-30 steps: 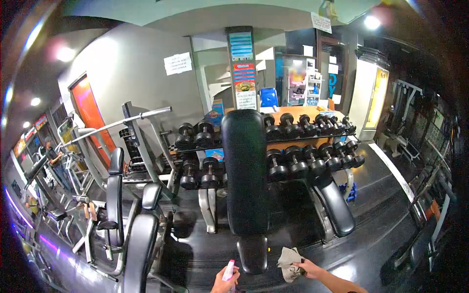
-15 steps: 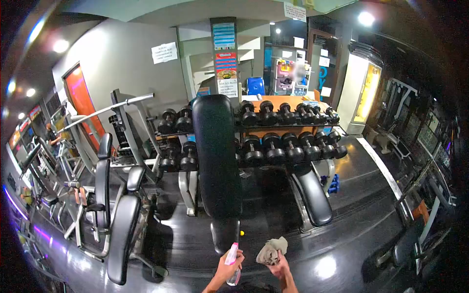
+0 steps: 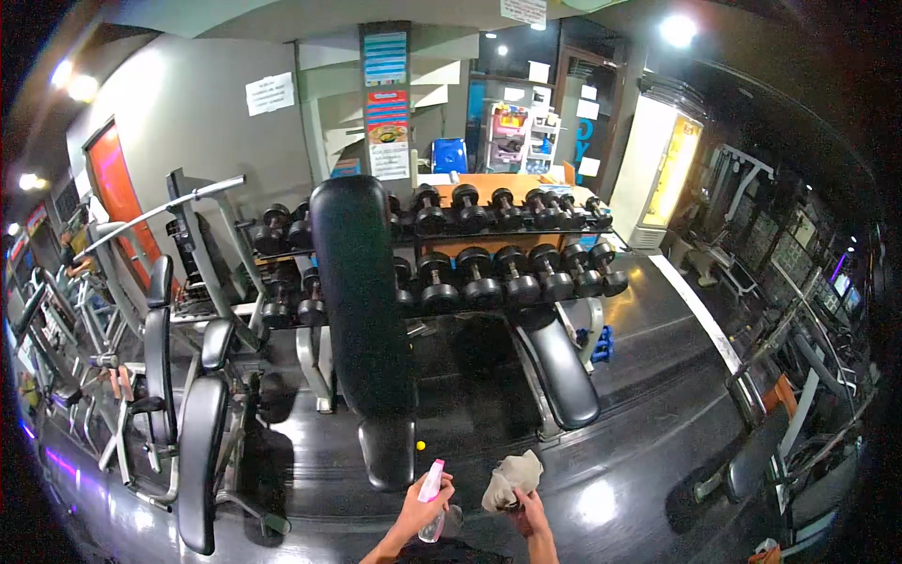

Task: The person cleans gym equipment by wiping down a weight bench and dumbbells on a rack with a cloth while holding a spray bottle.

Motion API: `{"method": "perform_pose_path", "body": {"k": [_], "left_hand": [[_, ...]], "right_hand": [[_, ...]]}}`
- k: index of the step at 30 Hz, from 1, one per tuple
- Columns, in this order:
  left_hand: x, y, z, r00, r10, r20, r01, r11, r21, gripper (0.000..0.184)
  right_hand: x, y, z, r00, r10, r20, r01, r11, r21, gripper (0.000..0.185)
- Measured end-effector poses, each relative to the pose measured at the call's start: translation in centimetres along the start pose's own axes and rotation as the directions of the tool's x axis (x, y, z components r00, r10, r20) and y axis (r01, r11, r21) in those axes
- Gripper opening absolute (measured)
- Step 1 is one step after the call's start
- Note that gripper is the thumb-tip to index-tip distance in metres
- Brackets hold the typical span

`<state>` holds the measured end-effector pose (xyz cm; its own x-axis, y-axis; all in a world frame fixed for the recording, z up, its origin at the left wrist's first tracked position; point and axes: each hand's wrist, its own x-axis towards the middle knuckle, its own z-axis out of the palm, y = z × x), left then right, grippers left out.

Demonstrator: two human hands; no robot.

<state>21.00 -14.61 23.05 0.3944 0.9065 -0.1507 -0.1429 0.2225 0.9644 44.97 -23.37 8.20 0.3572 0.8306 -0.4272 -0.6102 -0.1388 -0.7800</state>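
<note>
At the bottom centre my left hand [image 3: 426, 506] is wrapped round a clear spray bottle [image 3: 432, 482] with a pink and white top. To its right, my right hand [image 3: 532, 513] grips a crumpled grey-beige cloth [image 3: 512, 477] that bulges above the fingers. A black padded bench [image 3: 362, 291] rises just ahead of both hands, its small seat pad [image 3: 387, 454] close to the bottle. Neither hand visibly touches the bench.
Behind the bench stands a two-tier rack of black dumbbells [image 3: 477, 277]. Another bench [image 3: 561, 376] is right of centre. More padded machines [image 3: 202, 461] fill the left side, where a person [image 3: 70, 254] is far back. A lit fridge [image 3: 667, 174] stands at the back right.
The bench, rack and machines have shifted left in the view. Both hands are also further left than a second ago, still holding the bottle and the cloth.
</note>
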Motion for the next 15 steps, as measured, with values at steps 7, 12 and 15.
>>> {"method": "perform_pose_path", "body": {"k": [7,12,15], "left_hand": [[6.4,-1.5,0.9,1.000,-0.029,-0.002,0.029,0.999,-0.040,0.023],[13.0,-0.7,2.0,1.000,-0.016,-0.002,0.016,0.999,-0.031,0.023],[16.9,0.5,2.1,0.999,0.030,-0.033,-0.030,0.999,-0.021,0.024]], "right_hand": [[0.3,-6.5,5.4,0.989,0.073,-0.131,-0.076,0.997,-0.023,0.038],[6.2,-8.4,4.7,0.983,0.072,-0.169,-0.068,0.997,0.025,0.035],[10.2,-10.3,4.3,0.998,0.003,-0.066,-0.007,0.999,-0.053,0.032]]}}
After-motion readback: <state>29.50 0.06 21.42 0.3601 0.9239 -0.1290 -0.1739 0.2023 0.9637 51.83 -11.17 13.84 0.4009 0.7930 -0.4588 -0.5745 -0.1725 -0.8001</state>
